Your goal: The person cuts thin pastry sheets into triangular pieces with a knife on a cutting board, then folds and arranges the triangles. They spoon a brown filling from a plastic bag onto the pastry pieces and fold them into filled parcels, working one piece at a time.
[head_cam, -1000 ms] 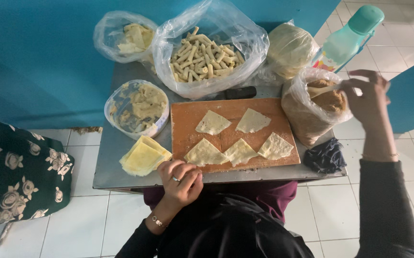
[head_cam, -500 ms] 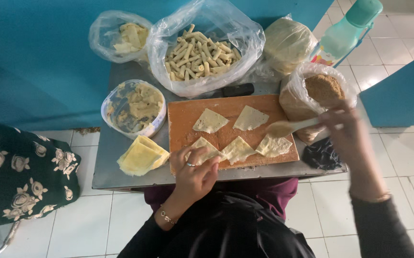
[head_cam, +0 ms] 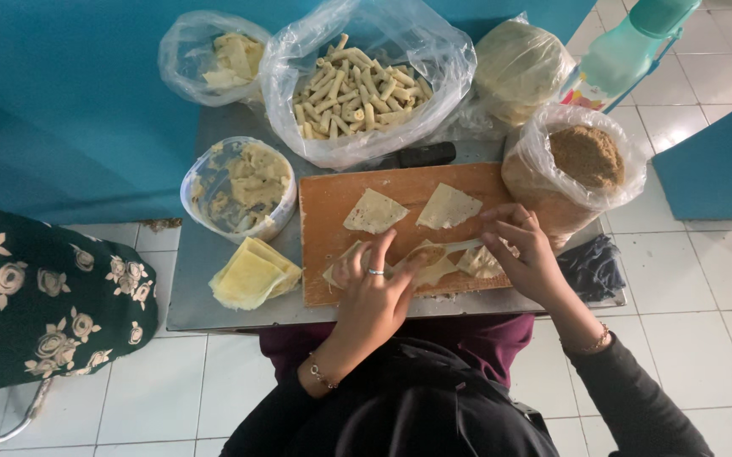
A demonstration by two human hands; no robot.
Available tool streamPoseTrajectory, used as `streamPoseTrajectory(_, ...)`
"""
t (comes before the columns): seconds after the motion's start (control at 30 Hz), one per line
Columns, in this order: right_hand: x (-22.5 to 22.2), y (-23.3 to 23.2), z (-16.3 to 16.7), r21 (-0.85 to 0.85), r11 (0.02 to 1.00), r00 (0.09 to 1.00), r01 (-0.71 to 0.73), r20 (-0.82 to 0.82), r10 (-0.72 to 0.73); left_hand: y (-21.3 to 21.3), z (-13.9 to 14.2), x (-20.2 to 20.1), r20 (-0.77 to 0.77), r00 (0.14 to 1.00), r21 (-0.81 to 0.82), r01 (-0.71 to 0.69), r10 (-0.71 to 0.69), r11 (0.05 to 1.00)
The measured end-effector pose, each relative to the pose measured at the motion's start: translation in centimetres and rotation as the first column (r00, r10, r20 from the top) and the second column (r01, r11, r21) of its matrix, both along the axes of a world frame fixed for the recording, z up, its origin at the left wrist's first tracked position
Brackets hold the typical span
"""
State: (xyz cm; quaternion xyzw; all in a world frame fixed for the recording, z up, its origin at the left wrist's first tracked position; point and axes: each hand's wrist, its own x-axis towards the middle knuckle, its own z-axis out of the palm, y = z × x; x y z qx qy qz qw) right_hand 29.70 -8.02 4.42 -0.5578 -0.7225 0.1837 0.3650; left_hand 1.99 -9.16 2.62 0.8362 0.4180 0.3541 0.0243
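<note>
A wooden cutting board (head_cam: 323, 211) lies on a small metal table (head_cam: 192, 279) and carries several thin pale dough wrappers. Two of them, a left one (head_cam: 374, 211) and a right one (head_cam: 449, 206), lie flat at the back. My left hand (head_cam: 374, 288) rests with spread fingers on the front-left wrapper (head_cam: 336, 269), a ring on one finger. My right hand (head_cam: 522, 254) holds a pale spoon (head_cam: 446, 248) over the front-middle wrapper (head_cam: 438, 271). A bag of brown crumbly filling (head_cam: 586, 156) stands open just right of the board.
Behind the board are a large bag of rolled sticks (head_cam: 361, 89), a smaller bag (head_cam: 222, 55), a bag of dough (head_cam: 522, 63), a green bottle (head_cam: 628, 46) and a black handle (head_cam: 421, 155). A tub of paste (head_cam: 243, 182) and yellow sheets (head_cam: 252, 275) sit left. Floral fabric (head_cam: 36, 305) lies far left.
My right hand came down from the filling bag with the spoon to the front-middle wrapper. My left hand slid forward onto the front-left wrapper.
</note>
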Motion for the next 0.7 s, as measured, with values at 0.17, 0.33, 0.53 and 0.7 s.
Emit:
streamPoseTrajectory(0.17, 0.3, -0.1, -0.3, 0.015, 1.000, 1.000, -0.013, 0.018, 0.013, -0.2, 0.1, 0.5, -0.026, 0.999, -0.018, -0.042, 0.042, 0.999)
streamPoseTrajectory(0.33, 0.7, -0.2, -0.3, 0.044, 0.999, 0.999, -0.031, 0.043, 0.029, -0.4, 0.1, 0.7, -0.046, 0.998, -0.059, -0.051, 0.048, 0.997)
streamPoseTrajectory(0.53, 1.4, -0.2, 0.2, 0.058, 0.997, 0.998, -0.044, 0.047, 0.041, -0.5, -0.1, 0.8, -0.050, 0.999, -0.044, -0.010, 0.008, 0.999)
streamPoseTrajectory(0.7, 1.5, -0.1, 0.4, 0.121, 0.991, 0.994, -0.064, 0.098, 0.052, -0.6, -0.6, 1.0, -0.038, 0.999, -0.073, 0.012, -0.014, 0.997)
